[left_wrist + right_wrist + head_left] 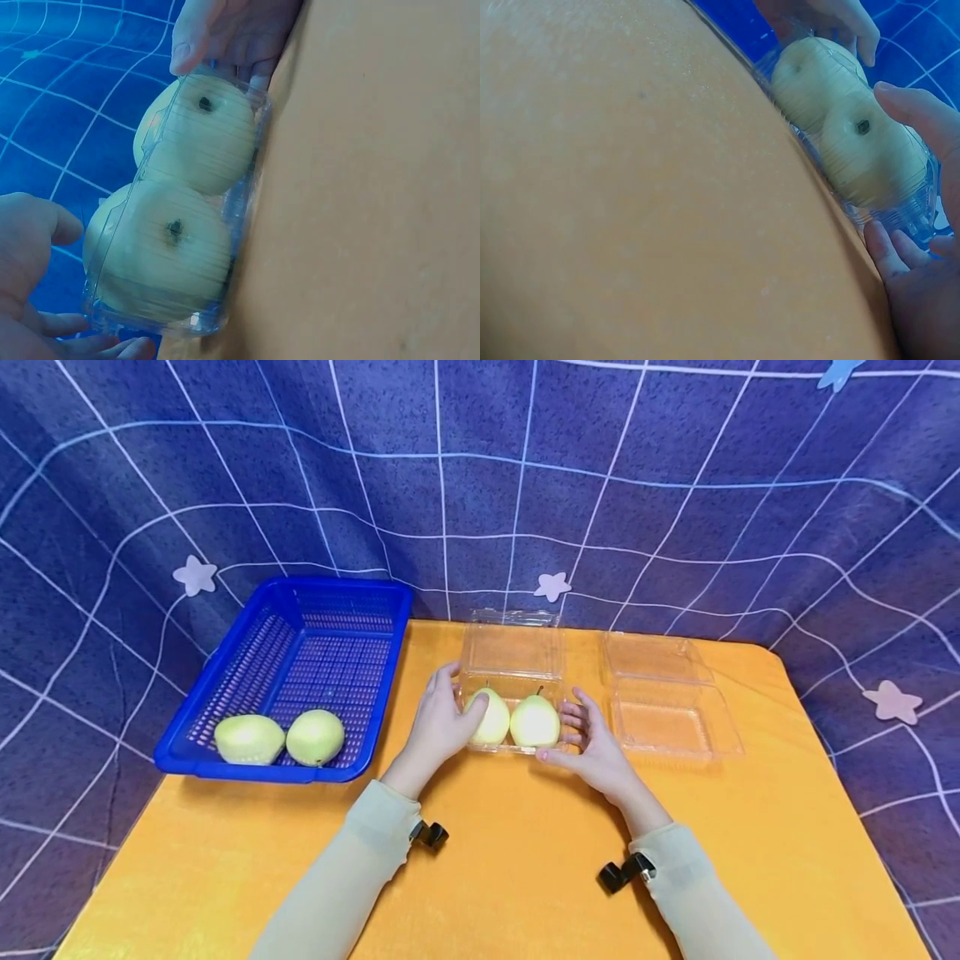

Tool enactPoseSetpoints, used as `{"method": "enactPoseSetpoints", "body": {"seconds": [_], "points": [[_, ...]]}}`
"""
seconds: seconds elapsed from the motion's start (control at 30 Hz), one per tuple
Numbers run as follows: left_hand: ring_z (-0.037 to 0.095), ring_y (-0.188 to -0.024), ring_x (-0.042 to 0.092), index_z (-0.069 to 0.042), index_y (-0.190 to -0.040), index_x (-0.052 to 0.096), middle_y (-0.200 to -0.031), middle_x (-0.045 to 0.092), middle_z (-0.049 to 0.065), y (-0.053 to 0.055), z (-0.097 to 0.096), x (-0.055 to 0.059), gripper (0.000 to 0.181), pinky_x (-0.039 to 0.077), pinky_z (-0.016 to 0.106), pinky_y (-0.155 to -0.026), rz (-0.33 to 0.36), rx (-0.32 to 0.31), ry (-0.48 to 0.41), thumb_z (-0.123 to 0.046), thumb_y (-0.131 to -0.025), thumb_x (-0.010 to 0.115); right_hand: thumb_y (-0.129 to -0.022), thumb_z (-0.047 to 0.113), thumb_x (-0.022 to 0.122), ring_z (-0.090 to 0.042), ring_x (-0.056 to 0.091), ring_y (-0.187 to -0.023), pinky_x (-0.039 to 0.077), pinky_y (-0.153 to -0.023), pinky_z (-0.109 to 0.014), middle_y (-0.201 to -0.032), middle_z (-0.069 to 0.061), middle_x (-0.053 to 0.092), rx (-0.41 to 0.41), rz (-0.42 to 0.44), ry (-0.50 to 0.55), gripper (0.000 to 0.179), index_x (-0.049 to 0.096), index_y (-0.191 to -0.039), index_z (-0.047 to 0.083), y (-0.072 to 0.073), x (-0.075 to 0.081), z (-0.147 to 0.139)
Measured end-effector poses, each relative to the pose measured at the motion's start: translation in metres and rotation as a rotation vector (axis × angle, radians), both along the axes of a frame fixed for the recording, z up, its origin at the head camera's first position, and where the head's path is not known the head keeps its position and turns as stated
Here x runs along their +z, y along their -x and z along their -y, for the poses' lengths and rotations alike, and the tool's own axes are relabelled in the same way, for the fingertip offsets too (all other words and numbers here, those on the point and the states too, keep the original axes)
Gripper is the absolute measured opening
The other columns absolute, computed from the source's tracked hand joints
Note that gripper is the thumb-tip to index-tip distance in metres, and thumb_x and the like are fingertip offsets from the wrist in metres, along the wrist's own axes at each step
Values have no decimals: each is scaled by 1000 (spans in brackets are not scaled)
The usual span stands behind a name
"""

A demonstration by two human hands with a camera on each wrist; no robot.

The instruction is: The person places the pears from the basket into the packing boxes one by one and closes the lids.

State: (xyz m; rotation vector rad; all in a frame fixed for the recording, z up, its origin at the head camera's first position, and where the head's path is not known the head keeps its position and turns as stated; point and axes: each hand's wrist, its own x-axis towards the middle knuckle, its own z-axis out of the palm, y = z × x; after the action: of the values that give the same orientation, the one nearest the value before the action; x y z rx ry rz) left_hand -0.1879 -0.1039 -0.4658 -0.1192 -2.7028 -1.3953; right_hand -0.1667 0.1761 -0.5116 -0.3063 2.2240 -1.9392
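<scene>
Two pale yellow-green pears, the left pear (491,718) and the right pear (536,722), sit side by side in a clear plastic clamshell box (512,652) whose lid is raised at the back. My left hand (441,714) is at the box's left end, its thumb near the left pear. In the left wrist view, its loose fingers (67,326) lie by the box wall. My right hand (592,743) is at the right end, thumb toward the front edge. In the right wrist view, its fingers (885,247) touch or nearly touch the box's side.
To the left stands a blue plastic basket (382,693) holding two more pears, one lying sideways (250,739) and one rounder (315,737). A second clear clamshell box (667,722) lies spread on the right. Blue gridded cloth (480,493) hangs behind the orange tabletop (487,868).
</scene>
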Motion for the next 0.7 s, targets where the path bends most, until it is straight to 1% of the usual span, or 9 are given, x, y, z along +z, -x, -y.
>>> {"method": "enactPoseSetpoints", "body": {"seconds": [0.13, 0.23, 0.3, 0.37, 0.47, 0.53, 0.6, 0.63, 0.7], "points": [[37, -137, 58, -1, -165, 36, -160, 48, 20, 3, 1, -3, 80, 51, 54, -111, 42, 25, -75, -42, -103, 67, -86, 10, 94, -35, 45, -148, 52, -109, -30, -168, -17, 38, 9, 25, -12, 124, 8, -175, 12, 1, 3, 2], [39, -137, 59, 2, -166, 34, -161, 49, 22, 8, 1, -6, 79, 50, 54, -114, 71, 42, -111, -40, -106, 64, -85, 10, 95, -36, 46, -147, 52, -110, -35, -168, -17, 38, 12, 35, -26, 125, 9, -175, 12, 1, 6, 2], [40, -138, 60, 3, -166, 33, -160, 50, 23, 11, 0, -8, 78, 49, 54, -115, 89, 54, -133, -40, -108, 62, -86, 12, 95, -37, 45, -148, 50, -114, -42, -168, -20, 38, 8, 42, -41, 123, 10, -175, 9, 0, 9, 3], [40, -137, 62, 4, -166, 32, -159, 53, 24, 15, -1, -10, 76, 48, 55, -116, 97, 80, -140, -41, -110, 59, -89, 15, 92, -38, 43, -149, 44, -119, -49, -168, -21, 37, 5, 63, -53, 119, 10, -175, 7, -1, 14, 5], [38, -136, 64, 3, -166, 34, -157, 58, 22, 19, -2, -10, 74, 46, 55, -117, 101, 127, -153, -43, -112, 54, -96, 24, 83, -41, 38, -152, 33, -127, -55, -168, -25, 35, -10, 93, -59, 109, 10, -174, 3, 0, 22, 11], [38, -138, 62, 2, -165, 36, -156, 59, 20, 23, -3, -9, 73, 44, 55, -119, 108, 148, -149, -46, -113, 49, -102, 30, 76, -41, 35, -154, 28, -129, -56, -168, -25, 35, -33, 117, -49, 101, 11, -174, 3, 3, 26, 15], [38, -143, 58, 1, -165, 39, -156, 59, 19, 26, -6, -6, 72, 40, 55, -122, 120, 158, -159, -48, -113, 45, -107, 35, 67, -42, 33, -157, 24, -131, -56, -169, -27, 33, -62, 128, -42, 94, 11, -174, 1, 7, 32, 20], [37, -145, 55, 0, -165, 41, -157, 59, 18, 28, -7, -6, 72, 39, 55, -123, 124, 160, -160, -49, -113, 43, -109, 39, 61, -43, 33, -156, 23, -131, -55, -169, -27, 33, -78, 144, -27, 90, 11, -174, 1, 11, 34, 21], [37, -148, 52, -2, -164, 44, -158, 59, 16, 32, -9, -4, 71, 37, 54, -124, 119, 168, -170, -50, -112, 41, -114, 44, 48, -44, 30, -158, 22, -131, -54, -171, -30, 31, -102, 168, 43, 83, 12, -172, -3, 18, 36, 25]]}}
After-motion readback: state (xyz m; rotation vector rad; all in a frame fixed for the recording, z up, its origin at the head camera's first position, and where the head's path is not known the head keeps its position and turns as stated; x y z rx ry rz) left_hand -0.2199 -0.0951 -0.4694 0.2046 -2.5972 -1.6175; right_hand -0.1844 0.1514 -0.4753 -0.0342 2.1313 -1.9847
